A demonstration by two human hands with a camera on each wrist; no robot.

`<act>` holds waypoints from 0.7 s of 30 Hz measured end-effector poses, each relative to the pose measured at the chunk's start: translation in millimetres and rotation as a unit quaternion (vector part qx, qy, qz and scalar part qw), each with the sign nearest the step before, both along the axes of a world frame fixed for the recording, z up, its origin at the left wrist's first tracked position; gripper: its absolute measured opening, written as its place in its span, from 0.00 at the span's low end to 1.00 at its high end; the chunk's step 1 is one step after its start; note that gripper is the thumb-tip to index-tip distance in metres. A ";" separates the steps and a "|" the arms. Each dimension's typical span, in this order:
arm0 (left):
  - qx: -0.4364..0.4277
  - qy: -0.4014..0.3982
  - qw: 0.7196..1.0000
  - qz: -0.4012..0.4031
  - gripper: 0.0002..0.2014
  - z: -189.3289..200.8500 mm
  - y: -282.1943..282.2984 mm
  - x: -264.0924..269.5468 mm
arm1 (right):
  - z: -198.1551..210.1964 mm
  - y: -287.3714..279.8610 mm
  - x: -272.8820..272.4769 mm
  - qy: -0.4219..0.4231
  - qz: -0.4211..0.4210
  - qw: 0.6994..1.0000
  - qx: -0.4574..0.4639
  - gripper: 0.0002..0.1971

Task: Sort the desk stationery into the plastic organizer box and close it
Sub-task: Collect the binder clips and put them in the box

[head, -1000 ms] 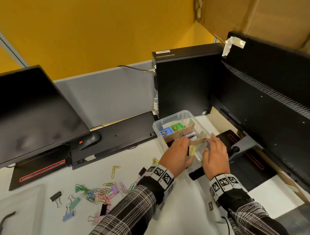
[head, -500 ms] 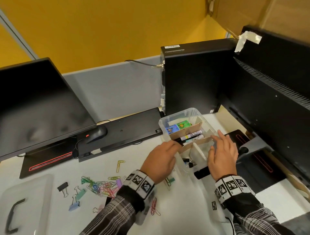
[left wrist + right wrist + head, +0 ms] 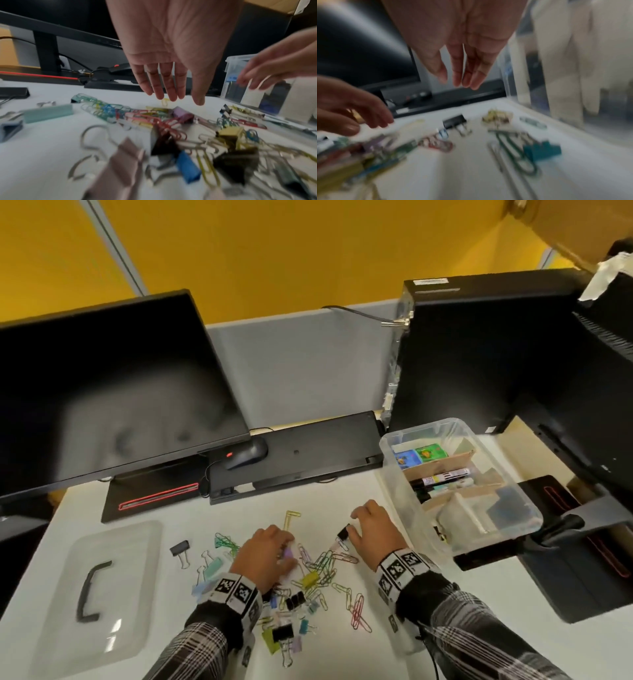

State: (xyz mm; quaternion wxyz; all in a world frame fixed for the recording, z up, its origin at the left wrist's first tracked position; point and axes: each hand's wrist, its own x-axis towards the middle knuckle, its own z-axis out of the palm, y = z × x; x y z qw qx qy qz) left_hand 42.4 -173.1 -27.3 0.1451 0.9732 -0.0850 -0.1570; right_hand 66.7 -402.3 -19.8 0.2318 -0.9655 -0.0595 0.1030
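Both hands hang palm-down over the scatter of clips on the white desk [image 3: 178, 508], and neither grasps anything. The left hand [image 3: 265, 556] has its fingers [image 3: 164, 83] straight and loose, spread a little, their tips just above the heap of coloured paper clips [image 3: 322, 563]; a purple binder clip [image 3: 182, 115] lies right under those fingertips, and I cannot tell whether they touch it. The right hand [image 3: 375, 529] is likewise released, its fingers [image 3: 467, 73] relaxed and pointing down, with a black binder clip [image 3: 454, 121] lying just below and ahead of the tips, beside the thumb in the head view. The wrist views are blurred, so contact is unclear.

The clear plastic organizer box [image 3: 394, 474] stands open just to the right of the right hand's fingers, a black marker [image 3: 442, 478] and small coloured cards [image 3: 421, 455] lying in its cardboard-divided compartments. Its clear lid [image 3: 102, 594] with the black handle lies flat well off to the left of the left hand's fingers. Beyond both sets of fingertips sit a black keyboard [image 3: 308, 453] and a mouse [image 3: 248, 457].
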 end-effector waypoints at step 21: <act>-0.272 -0.045 0.953 0.123 0.18 10.0 13.7 -13.5 | -23.7 12.3 -11.1 0.031 -0.152 0.945 0.289 0.12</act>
